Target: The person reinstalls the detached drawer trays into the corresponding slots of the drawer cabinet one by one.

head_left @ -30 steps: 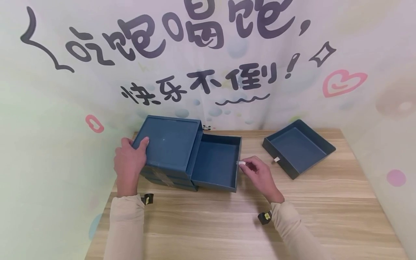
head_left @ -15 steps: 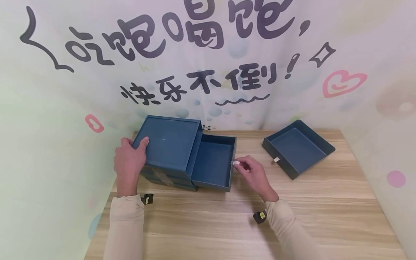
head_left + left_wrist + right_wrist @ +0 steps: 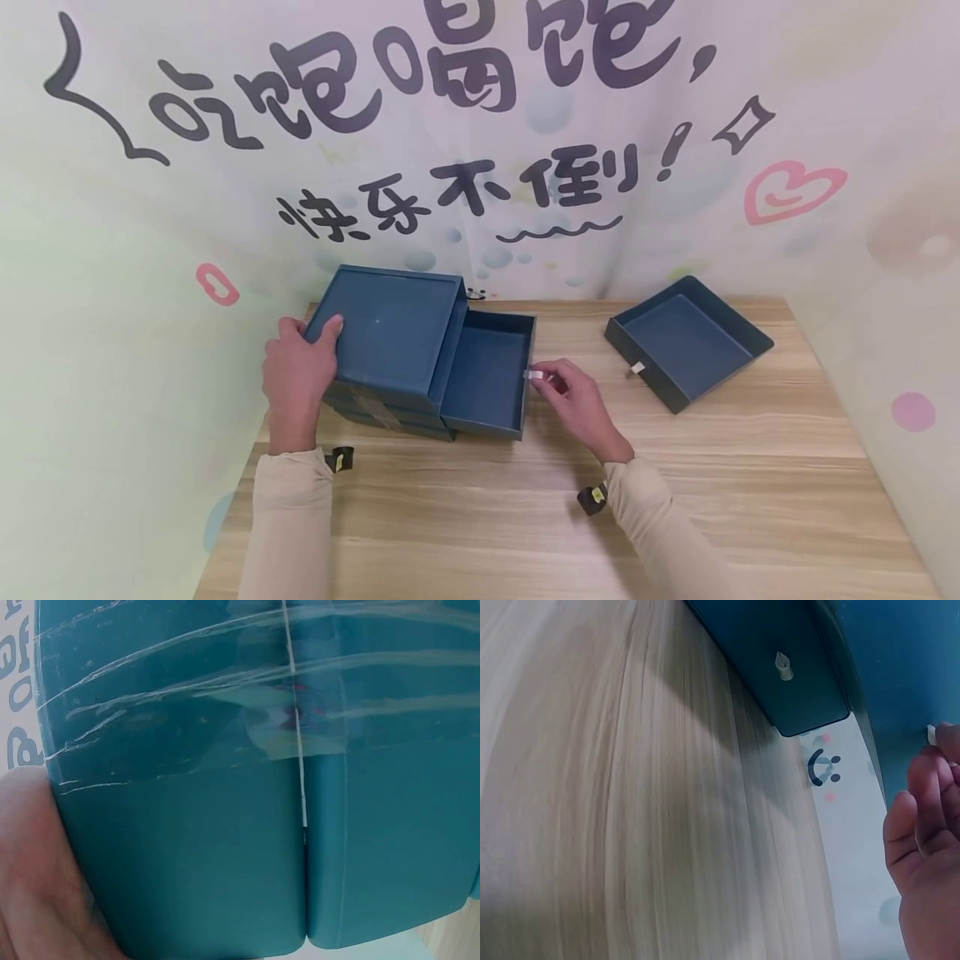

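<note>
A dark blue drawer cabinet (image 3: 386, 329) stands at the back left of the wooden table, its side wrapped in clear tape, which the left wrist view shows close up. My left hand (image 3: 300, 367) holds its left end, thumb on the top, other fingers over the far side and partly hidden. From the cabinet's right end an upper drawer (image 3: 491, 375) sticks out, with nothing inside. Its small white pull tab (image 3: 535, 375) is pinched between the thumb and fingers of my right hand (image 3: 573, 404). A lower drawer front with its own white tab (image 3: 784, 666) shows in the right wrist view.
A separate blue drawer (image 3: 690, 346) lies at an angle on the table (image 3: 465, 517) to the right, a white tab (image 3: 637, 368) on its front. Behind the table hangs a white printed backdrop (image 3: 525, 258), which also runs down both sides.
My right hand has moved left, and the pulled-out drawer has slid further into the cabinet with it. The left hand and the separate drawer stay where they were.
</note>
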Demonstrator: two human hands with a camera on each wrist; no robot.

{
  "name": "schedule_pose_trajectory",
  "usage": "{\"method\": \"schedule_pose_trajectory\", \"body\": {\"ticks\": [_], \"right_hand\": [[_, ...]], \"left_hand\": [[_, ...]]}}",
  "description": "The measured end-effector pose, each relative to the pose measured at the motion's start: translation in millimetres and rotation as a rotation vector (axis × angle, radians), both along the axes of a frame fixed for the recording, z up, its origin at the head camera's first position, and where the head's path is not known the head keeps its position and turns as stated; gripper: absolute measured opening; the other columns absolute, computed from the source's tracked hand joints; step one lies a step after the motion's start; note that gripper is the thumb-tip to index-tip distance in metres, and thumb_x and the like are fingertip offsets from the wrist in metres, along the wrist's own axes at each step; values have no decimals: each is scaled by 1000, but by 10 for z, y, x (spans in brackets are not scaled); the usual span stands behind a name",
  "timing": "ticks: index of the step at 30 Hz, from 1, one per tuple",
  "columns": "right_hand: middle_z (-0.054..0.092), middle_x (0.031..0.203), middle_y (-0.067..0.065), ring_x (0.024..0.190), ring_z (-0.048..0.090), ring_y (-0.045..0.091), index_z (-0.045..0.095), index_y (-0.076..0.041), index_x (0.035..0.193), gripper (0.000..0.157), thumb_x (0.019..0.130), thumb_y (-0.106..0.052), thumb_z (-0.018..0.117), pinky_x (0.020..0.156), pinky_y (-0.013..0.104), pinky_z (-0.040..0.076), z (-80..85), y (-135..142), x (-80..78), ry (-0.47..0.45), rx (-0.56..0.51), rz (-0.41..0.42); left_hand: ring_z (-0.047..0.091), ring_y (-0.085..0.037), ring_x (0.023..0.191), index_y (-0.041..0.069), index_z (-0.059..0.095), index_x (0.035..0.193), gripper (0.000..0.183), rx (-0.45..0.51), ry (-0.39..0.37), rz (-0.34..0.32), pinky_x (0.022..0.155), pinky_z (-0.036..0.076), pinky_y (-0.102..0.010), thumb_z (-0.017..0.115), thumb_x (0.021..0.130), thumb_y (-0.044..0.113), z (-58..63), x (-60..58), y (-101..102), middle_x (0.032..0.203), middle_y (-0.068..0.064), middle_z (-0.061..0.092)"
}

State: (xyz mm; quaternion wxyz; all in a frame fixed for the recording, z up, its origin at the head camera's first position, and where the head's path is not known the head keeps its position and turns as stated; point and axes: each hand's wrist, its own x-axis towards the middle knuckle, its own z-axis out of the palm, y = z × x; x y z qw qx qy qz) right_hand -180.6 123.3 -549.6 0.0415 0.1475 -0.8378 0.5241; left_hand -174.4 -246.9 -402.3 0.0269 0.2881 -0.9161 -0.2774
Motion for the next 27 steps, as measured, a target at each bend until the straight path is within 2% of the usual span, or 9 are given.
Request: {"method": "schedule_pose_trajectory", "body": {"ticks": [7, 14, 27], "right_hand": [[65, 92, 3, 74, 55, 12, 72, -13, 117, 20, 98, -17, 69, 64, 20, 47, -8, -48, -16, -24, -11, 9], [65, 93, 3, 73, 55, 11, 71, -14, 118, 20, 99, -18, 68, 63, 20, 47, -56, -109, -36, -65, -5, 14], [66, 95, 3, 72, 56, 13, 71, -14, 117, 19, 99, -19, 67, 63, 20, 47, -116, -223, -87, -66, -14, 14]], "left_hand": [[53, -48, 112, 2, 41, 141, 86, -12, 20, 3, 88, 46, -62, 41, 95, 74, -2, 4, -14, 128, -32, 52], [52, -49, 114, 3, 40, 142, 85, 1, 9, 5, 89, 46, -62, 42, 95, 74, -4, 4, -6, 131, -32, 51], [51, -50, 116, 3, 39, 144, 87, 2, 12, 11, 92, 45, -63, 41, 95, 75, -4, -8, -4, 133, -33, 50]]}}
